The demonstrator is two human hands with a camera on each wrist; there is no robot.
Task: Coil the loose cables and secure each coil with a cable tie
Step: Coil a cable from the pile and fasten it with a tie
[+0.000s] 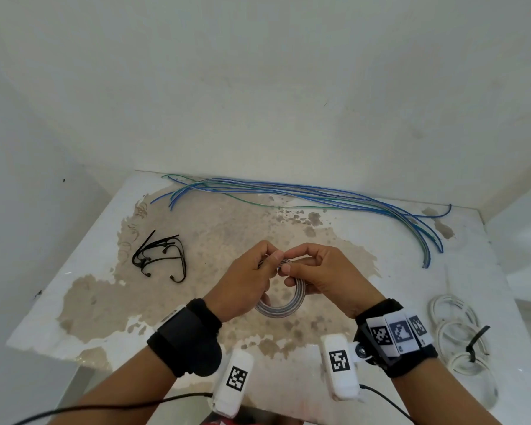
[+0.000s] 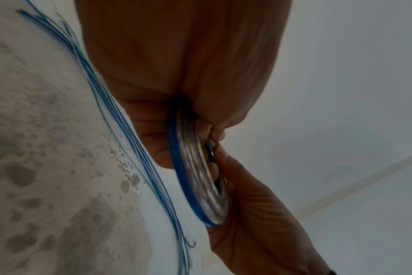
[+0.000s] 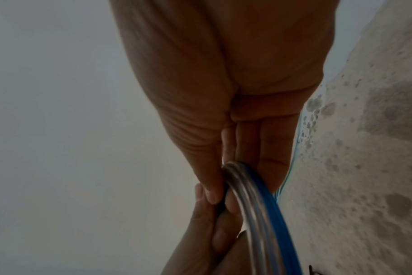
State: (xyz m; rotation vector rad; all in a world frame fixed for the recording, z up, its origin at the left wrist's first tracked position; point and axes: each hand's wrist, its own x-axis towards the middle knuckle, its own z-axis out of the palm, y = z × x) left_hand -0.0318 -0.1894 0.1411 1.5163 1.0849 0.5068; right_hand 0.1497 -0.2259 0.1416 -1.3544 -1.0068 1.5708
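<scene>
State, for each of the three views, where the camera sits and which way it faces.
Head: above, facing down on the table; both hands hold the coil.
Left wrist: along the left hand to the coil.
Right wrist: along the right hand to the coil.
Shared: all show the coil.

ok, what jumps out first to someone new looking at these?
Both hands, left hand and right hand, pinch a coil at table centre. Loose blue cables run along the far edge. Black ties lie left; a tied white coil lies right.
</scene>
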